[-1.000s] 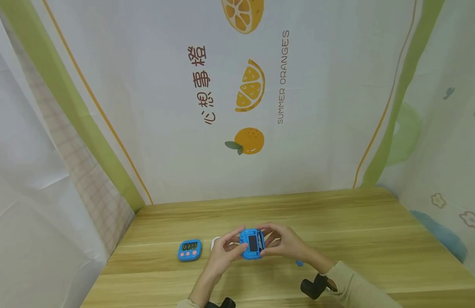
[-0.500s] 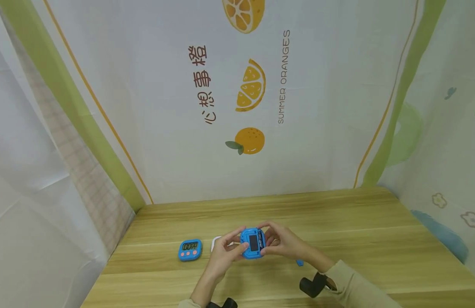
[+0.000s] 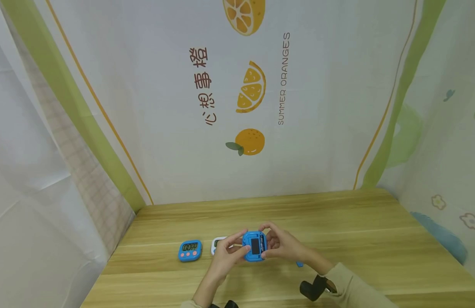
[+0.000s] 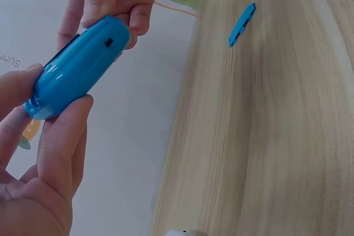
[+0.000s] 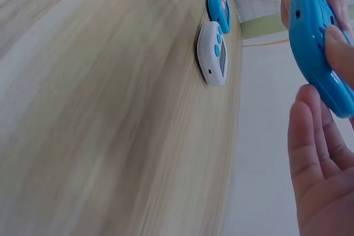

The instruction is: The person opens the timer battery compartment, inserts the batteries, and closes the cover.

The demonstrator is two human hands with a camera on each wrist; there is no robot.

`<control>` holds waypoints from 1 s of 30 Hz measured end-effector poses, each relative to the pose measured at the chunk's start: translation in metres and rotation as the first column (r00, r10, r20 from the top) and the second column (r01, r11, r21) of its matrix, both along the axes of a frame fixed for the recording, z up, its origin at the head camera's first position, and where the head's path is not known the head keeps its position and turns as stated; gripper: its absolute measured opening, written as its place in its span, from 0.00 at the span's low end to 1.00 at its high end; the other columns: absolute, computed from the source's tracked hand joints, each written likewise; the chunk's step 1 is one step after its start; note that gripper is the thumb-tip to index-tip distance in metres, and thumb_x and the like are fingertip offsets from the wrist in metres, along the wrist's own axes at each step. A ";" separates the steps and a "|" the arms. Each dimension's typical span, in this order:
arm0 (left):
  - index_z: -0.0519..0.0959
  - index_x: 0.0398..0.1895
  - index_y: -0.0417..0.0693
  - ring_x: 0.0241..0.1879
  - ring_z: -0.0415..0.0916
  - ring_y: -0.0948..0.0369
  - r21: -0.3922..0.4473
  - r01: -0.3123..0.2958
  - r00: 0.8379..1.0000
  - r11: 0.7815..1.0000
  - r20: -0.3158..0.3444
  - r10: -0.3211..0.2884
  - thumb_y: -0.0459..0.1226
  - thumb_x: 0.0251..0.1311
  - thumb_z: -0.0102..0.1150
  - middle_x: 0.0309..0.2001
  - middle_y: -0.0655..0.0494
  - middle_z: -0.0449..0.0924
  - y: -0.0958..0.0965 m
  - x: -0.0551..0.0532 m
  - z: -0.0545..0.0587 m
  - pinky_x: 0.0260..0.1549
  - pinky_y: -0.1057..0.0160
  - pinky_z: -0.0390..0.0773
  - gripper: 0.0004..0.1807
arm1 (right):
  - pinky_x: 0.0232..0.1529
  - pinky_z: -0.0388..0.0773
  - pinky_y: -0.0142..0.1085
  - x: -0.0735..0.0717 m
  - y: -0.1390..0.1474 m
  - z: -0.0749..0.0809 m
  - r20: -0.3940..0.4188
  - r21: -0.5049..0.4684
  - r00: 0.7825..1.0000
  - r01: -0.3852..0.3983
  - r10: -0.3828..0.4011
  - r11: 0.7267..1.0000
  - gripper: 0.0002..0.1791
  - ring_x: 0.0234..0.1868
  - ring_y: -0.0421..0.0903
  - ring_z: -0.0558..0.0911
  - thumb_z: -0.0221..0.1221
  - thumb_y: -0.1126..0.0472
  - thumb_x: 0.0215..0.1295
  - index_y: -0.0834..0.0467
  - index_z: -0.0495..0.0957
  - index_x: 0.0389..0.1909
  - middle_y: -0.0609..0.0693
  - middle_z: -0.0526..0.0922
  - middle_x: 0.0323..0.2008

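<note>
Both hands hold a blue digital timer above the table, its back with a dark rectangular panel turned toward me. Along its right side a slot stands uncovered, with dark and shiny parts inside. My left hand grips the left side, thumb on the back. At the opposite side, my right hand pinches the timer between thumb and fingers. The left wrist view shows the timer's smooth blue edge between both hands. A small blue strip-like cover lies on the table, mostly behind the right forearm in the head view.
Left of the hands, another blue timer with pink buttons lies on the wooden table. Beside it is a white timer with blue buttons, partly hidden by the left hand in the head view. A printed curtain hangs behind the table.
The held timer and both hands have shifted slightly right and down in the head view. More of the white timer shows now. Both hands keep their hold.
</note>
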State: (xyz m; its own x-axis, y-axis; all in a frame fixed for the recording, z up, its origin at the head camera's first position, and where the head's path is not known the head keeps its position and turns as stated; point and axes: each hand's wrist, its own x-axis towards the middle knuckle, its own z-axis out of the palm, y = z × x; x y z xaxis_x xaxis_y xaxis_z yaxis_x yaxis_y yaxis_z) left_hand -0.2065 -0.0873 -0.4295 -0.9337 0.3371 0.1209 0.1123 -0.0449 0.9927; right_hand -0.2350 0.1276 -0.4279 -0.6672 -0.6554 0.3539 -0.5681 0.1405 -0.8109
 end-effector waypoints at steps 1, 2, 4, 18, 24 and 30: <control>0.65 0.60 0.38 0.37 0.76 0.56 0.003 0.006 1.000 1.000 0.004 -0.006 0.32 0.56 0.55 0.39 0.46 0.71 0.000 0.000 0.000 0.35 0.58 0.79 0.26 | 0.28 0.79 0.33 0.000 0.001 0.001 -0.002 0.010 1.000 0.004 -0.004 1.000 0.28 0.28 0.39 0.76 0.61 0.62 0.54 0.61 0.59 0.53 0.53 0.76 0.29; 0.64 0.60 0.38 0.37 0.76 0.56 0.004 0.012 1.000 1.000 0.006 -0.012 0.31 0.56 0.55 0.39 0.46 0.71 0.000 0.000 0.000 0.35 0.58 0.79 0.26 | 0.29 0.79 0.33 -0.001 0.003 0.001 -0.006 0.019 1.000 0.005 -0.005 1.000 0.28 0.28 0.39 0.77 0.61 0.62 0.54 0.61 0.60 0.53 0.53 0.77 0.29; 0.64 0.60 0.37 0.38 0.76 0.55 0.009 0.019 1.000 1.000 0.009 -0.020 0.31 0.56 0.55 0.40 0.45 0.71 0.000 0.000 0.000 0.35 0.59 0.79 0.26 | 0.31 0.79 0.33 -0.002 0.007 0.004 -0.002 0.039 1.000 0.001 -0.001 0.999 0.26 0.30 0.40 0.78 0.60 0.61 0.56 0.62 0.61 0.53 0.53 0.78 0.30; 0.64 0.60 0.41 0.38 0.75 0.59 0.005 -0.006 1.000 1.000 0.019 0.006 0.35 0.56 0.56 0.42 0.44 0.70 -0.001 0.004 0.006 0.37 0.59 0.79 0.27 | 0.34 0.78 0.33 -0.016 0.057 -0.001 -0.075 0.122 0.992 0.112 -0.104 0.986 0.15 0.34 0.42 0.78 0.54 0.63 0.61 0.69 0.71 0.45 0.59 0.79 0.34; 0.64 0.61 0.42 0.37 0.75 0.60 0.000 -0.005 1.000 1.000 0.018 0.005 0.35 0.56 0.56 0.42 0.46 0.69 -0.001 0.003 0.006 0.37 0.59 0.79 0.27 | 0.37 0.76 0.32 -0.017 0.079 -0.024 0.053 0.180 0.989 0.130 -0.141 0.975 0.18 0.36 0.45 0.77 0.55 0.63 0.60 0.72 0.69 0.45 0.60 0.77 0.36; 0.64 0.60 0.42 0.37 0.75 0.59 -0.001 -0.005 1.000 1.000 0.016 0.005 0.35 0.56 0.56 0.43 0.43 0.69 -0.002 0.004 0.007 0.37 0.60 0.79 0.27 | 0.36 0.74 0.29 -0.015 0.091 -0.043 0.108 0.285 0.975 0.158 -0.196 0.945 0.20 0.36 0.46 0.73 0.60 0.62 0.55 0.70 0.69 0.46 0.57 0.73 0.38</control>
